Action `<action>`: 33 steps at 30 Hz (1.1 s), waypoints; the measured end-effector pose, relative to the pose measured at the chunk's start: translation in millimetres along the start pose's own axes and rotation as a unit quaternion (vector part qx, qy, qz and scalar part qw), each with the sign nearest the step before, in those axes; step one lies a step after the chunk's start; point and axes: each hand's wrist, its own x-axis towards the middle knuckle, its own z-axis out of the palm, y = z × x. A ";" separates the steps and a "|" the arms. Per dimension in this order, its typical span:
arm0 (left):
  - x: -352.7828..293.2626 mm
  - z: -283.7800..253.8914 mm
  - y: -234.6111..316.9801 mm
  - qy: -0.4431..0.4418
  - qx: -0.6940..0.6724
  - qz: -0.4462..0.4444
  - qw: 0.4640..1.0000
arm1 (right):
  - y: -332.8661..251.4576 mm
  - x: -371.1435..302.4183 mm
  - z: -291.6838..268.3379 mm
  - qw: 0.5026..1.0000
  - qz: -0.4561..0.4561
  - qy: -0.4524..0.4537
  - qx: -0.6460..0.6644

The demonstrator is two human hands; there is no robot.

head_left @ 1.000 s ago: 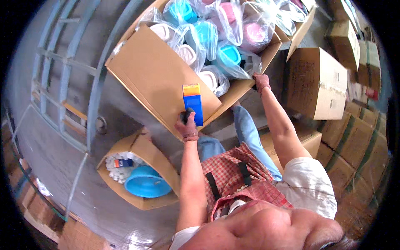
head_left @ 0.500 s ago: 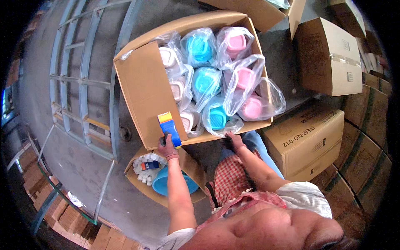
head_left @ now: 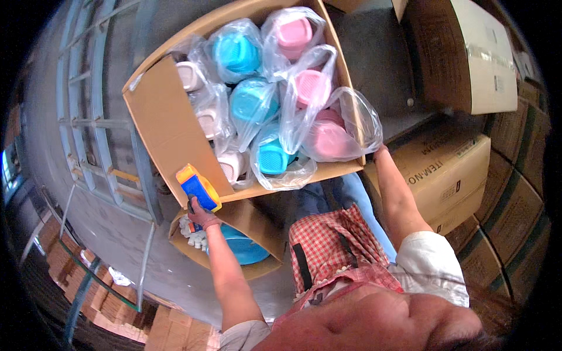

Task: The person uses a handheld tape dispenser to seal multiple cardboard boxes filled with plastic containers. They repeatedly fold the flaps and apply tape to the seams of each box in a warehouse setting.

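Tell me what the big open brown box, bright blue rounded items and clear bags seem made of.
Big open brown box: probably cardboard, matt, with a creased flap.
Bright blue rounded items: likely plastic, evenly coloured; gloss unclear through film.
Clear bags: probably thin plastic film, shiny, wrinkled, see-through.

Fisheye distortion bows the grey frame (head_left: pixel 99 123) within the blackened margin. Glare streaks the plastic bags (head_left: pixel 295 120); shadow dims the stacked cartons (head_left: pixel 516 169) at right, their detail soft.
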 end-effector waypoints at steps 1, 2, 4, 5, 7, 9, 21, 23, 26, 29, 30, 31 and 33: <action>-0.8 1.0 -1.1 -0.010 -0.005 0.001 1.000 | 2.4 2.6 15.2 1.000 -0.005 0.000 0.023; -2.8 2.1 2.6 -0.019 -0.011 0.003 1.000 | 2.5 2.3 24.4 0.999 -0.003 -0.003 0.046; -5.5 -3.4 2.3 0.031 0.013 0.022 0.999 | -2.6 -5.6 37.3 0.997 0.016 -0.015 0.080; -4.8 -5.9 4.5 -0.010 0.005 0.024 1.000 | -10.1 -10.0 43.1 0.995 0.025 -0.022 0.089; 0.3 -18.0 10.4 -0.089 -0.011 0.028 0.996 | -7.4 -20.3 38.6 0.997 0.033 -0.018 0.062; 11.0 -8.7 8.5 -0.085 -0.026 0.009 0.996 | 22.5 21.2 -31.2 0.971 -0.047 0.080 -0.221; 37.2 -21.9 -14.5 -0.180 -0.076 0.004 0.981 | 21.5 -152.8 -1.6 0.883 -0.432 -0.033 -0.181; 6.6 -8.4 -0.2 -0.176 -0.066 0.000 0.982 | 44.7 -198.3 50.9 0.817 -0.501 -0.088 -0.272; 12.2 9.5 -7.2 -0.185 -0.062 0.035 0.980 | 43.1 -182.7 77.0 0.589 -0.545 -0.068 -0.592; 0.8 18.0 4.5 -0.219 -0.088 0.064 0.970 | 22.0 -148.8 52.4 0.915 -0.353 -0.082 -0.176; 8.2 9.1 1.1 -0.200 -0.084 0.050 0.975 | 10.0 -156.2 63.2 0.903 -0.427 -0.043 -0.018; 18.4 2.3 -3.7 -0.185 -0.083 0.036 0.979 | 5.9 -138.8 54.4 0.893 -0.450 0.012 -0.013; 8.0 9.7 1.3 -0.200 -0.094 0.069 0.973 | 14.6 -73.9 7.8 0.947 -0.315 0.065 -0.001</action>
